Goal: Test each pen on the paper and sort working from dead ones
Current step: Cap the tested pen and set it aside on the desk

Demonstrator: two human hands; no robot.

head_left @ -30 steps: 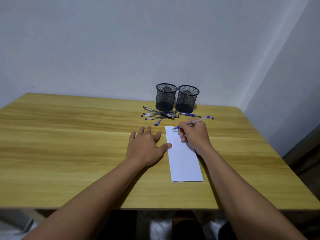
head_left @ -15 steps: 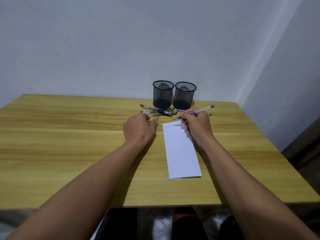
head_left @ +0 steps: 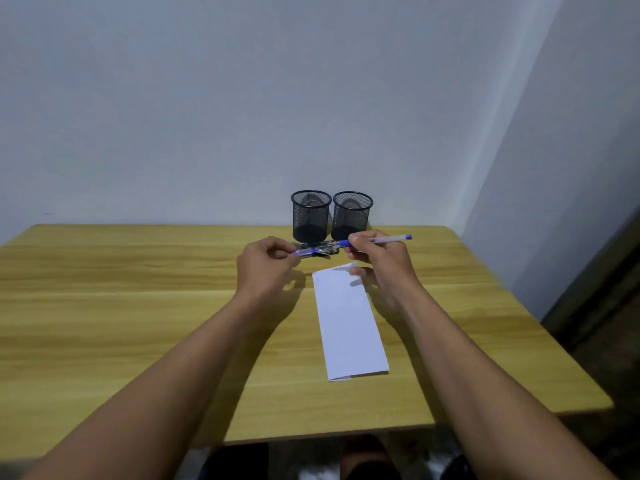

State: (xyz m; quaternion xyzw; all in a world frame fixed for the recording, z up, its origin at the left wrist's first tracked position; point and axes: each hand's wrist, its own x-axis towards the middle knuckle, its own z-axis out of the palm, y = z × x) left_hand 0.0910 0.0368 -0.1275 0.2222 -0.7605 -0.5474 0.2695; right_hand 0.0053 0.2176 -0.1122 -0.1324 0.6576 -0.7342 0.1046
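Hand grips pen (right).

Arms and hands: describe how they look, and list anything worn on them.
Both forearms are bare up to the frame's bottom edge; no sleeve shows. The left hand and right hand have no glove, ring, watch or bracelet that can be seen. No markings are visible at this sharpness.

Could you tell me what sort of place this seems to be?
Probably a plain desk in a room corner, set up for a stationery task: a wood-grain table against bare white walls, two black mesh pen cups, loose pens and a folded paper.
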